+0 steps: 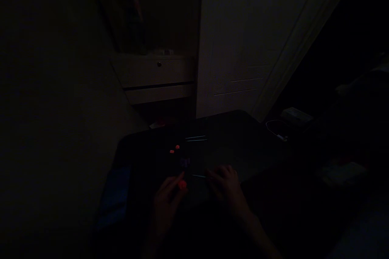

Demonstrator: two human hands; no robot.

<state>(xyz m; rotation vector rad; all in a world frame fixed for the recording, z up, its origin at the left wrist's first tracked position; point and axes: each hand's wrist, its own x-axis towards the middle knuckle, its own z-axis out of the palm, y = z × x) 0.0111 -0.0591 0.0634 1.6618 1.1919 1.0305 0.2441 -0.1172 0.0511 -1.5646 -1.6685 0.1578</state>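
Note:
The scene is very dark. My left hand [167, 198] pinches a small orange piece [182, 185] at its fingertips above a dark table [243, 141]. My right hand [225, 184] rests fingers-down on the table, touching the end of a thin pale rod [199, 176]. Between and just beyond the hands lies a small purple piece [184, 162]. Two more small orange pieces [174, 149] sit further back on the table. A pair of thin pale rods [196, 138] lies beyond them.
A drawer unit with a round knob [159, 64] stands behind the table, next to a white door [243, 40]. A white cable [276, 129] and a pale box [296, 114] lie at the right. Something blue [115, 194] hangs at the table's left edge.

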